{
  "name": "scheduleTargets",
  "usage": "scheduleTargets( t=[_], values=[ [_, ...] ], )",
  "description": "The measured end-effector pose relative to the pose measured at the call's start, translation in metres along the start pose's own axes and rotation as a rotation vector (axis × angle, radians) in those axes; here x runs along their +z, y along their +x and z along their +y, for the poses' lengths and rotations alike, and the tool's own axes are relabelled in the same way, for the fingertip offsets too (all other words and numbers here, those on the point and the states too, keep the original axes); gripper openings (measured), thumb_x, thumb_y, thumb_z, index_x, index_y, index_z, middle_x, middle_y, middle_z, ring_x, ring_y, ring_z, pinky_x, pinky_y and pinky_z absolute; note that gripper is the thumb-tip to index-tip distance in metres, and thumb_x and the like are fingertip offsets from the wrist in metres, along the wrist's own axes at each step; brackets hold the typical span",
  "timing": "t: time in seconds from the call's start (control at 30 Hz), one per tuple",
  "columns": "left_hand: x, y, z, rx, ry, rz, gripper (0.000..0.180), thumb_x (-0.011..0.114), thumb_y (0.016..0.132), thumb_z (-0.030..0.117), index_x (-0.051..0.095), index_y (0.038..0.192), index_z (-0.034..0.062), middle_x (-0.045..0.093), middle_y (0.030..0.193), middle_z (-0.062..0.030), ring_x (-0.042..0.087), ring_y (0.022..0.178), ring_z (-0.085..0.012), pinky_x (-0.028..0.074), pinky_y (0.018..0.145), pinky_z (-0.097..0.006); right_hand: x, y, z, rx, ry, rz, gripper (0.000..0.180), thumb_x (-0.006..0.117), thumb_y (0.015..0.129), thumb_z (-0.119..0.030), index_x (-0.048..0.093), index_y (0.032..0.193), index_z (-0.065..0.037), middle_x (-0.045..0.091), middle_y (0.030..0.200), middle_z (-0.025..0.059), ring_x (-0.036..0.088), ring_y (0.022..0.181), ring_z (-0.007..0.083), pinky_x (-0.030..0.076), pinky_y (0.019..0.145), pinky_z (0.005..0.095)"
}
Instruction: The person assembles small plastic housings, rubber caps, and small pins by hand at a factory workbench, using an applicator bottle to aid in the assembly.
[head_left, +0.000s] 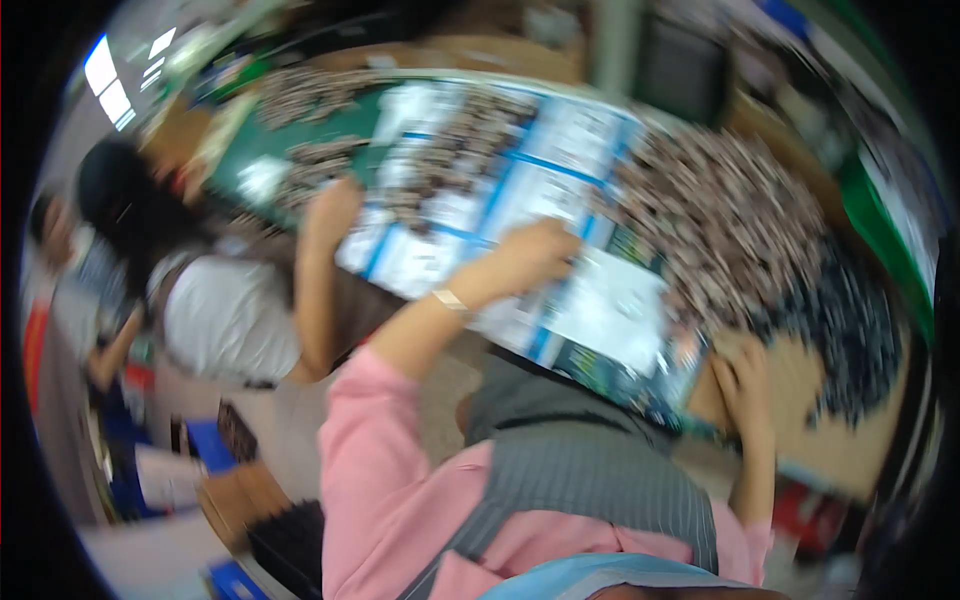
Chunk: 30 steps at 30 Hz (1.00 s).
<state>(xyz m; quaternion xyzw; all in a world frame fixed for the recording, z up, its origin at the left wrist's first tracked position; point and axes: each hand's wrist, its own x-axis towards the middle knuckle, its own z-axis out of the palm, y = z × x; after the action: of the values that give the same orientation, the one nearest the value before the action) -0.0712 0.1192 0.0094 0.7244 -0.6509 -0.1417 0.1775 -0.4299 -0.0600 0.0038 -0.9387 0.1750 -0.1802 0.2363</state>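
We note the hands apart: the left hand (541, 252) curls over blue-bordered white sheets (548, 194) mid-frame, grip unclear to us; the right hand (746, 385) lies, fingers extended, at lower right. A sideways sweep could mix adjoining brown pieces (725, 215) and dark pieces (850, 330).

From where I sit, bright white panes (100, 64) glare at the upper left; windows or lamps, I can't tell. A pale post (615, 45) rises behind the worktop (342, 122), beside a blurred dark boxy shape (683, 70). Leftward, I make out pale floor (300, 420) and a brown box (240, 502).
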Motion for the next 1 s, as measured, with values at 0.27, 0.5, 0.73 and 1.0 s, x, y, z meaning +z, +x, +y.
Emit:
scheduleTargets(
  t=[0.27,0.5,0.73,1.0],
  values=[
    [0.008,-0.021,0.007,-0.282,-0.503,0.27,0.042,0.066,0.086,0.009,0.058,0.127,0.0073,0.062,0.096,-0.006,0.058,0.081,-0.0189,0.048,0.07,-0.031,-0.011,-0.002,0.002,0.337,0.182,0.314,0.019,0.065,0.084,-0.002,0.068,0.103,-0.004,0.062,0.093,0.0098,0.062,0.084,0.0275,0.049,0.072,0.031],
    [0.031,-0.043,0.018,-0.398,-1.667,0.612,0.045,0.056,0.097,0.011,0.046,0.14,0.0056,0.059,0.12,-0.0082,0.056,0.086,-0.0079,0.047,0.072,-0.02,0.013,0.027,-0.035,-0.058,-0.056,0.247,0.029,0.064,0.078,-0.001,0.067,0.106,-0.008,0.062,0.092,0.008,0.062,0.084,0.0269,0.05,0.071,0.0358],
    [0.041,-0.059,0.011,-0.279,-1.742,0.675,0.051,0.052,0.1,0.013,0.033,0.147,0.0058,0.056,0.125,-0.0091,0.057,0.093,-0.0117,0.049,0.08,-0.024,-0.015,0.02,0.016,0.199,-0.277,0.535,0.024,0.061,0.083,-0.002,0.065,0.106,-0.006,0.059,0.097,0.0107,0.057,0.09,0.0307,0.047,0.077,0.039],
    [0.045,-0.059,0.004,-0.2,-1.788,0.59,0.048,0.05,0.101,0.018,0.036,0.145,0.0038,0.056,0.125,-0.0088,0.06,0.103,-0.0154,0.05,0.088,-0.026,-0.036,0.03,0.071,0.413,-0.299,0.449,0.022,0.054,0.093,-0.02,0.064,0.108,-0.008,0.053,0.115,0.0121,0.049,0.106,0.0346,0.042,0.092,0.0413]
  ],
)
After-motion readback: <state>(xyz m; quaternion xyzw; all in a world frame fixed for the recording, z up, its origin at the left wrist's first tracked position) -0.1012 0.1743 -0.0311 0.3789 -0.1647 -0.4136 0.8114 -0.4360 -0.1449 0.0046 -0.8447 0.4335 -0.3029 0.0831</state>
